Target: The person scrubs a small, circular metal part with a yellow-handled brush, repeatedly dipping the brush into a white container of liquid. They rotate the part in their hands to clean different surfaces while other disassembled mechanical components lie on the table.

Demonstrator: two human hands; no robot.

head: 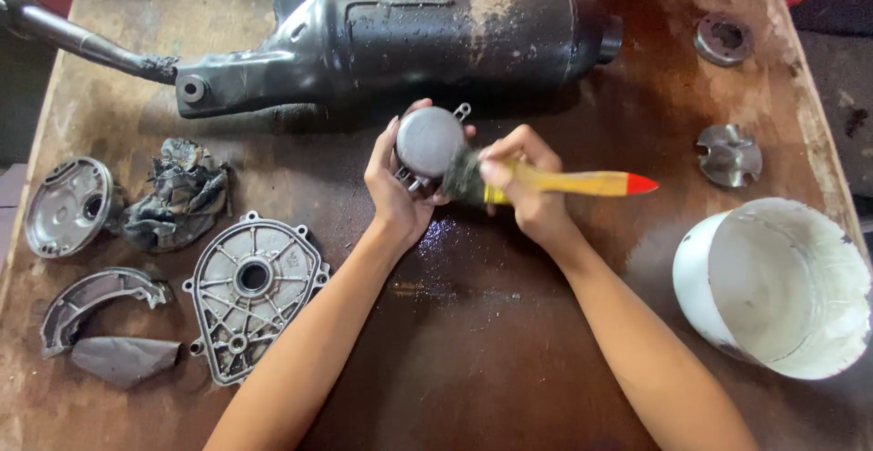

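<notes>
Seen from above, 2 bare hands work over a stained brown wooden worktop [509, 360], just in front of a long black motorcycle exhaust muffler [400, 33] that lies across the far side. The left hand [396, 187] cups a round grey metal engine part [429, 142], its fingers curled closed around the part's edge and underside. The right hand [527, 183] has its fingers clamped on a paintbrush [555, 183] with a yellow handle and red tip; the dark bristles touch the lower right side of the round part. A wet dark patch shines on the wood just nearer than the hands. To the left of the muffler's front side lie a crumpled dirty rag [177, 192], a round grey brake plate [68, 205], a ribbed aluminium engine cover [250, 292], a curved brake shoe [95, 301] and a folded piece of grey sandpaper [123, 358]. Off the muffler's right end sit a small ring-shaped metal piece [723, 40] and a notched metal disc [729, 155]. Nearer than those, a white plastic bucket [773, 287] lies tipped on its side.
</notes>
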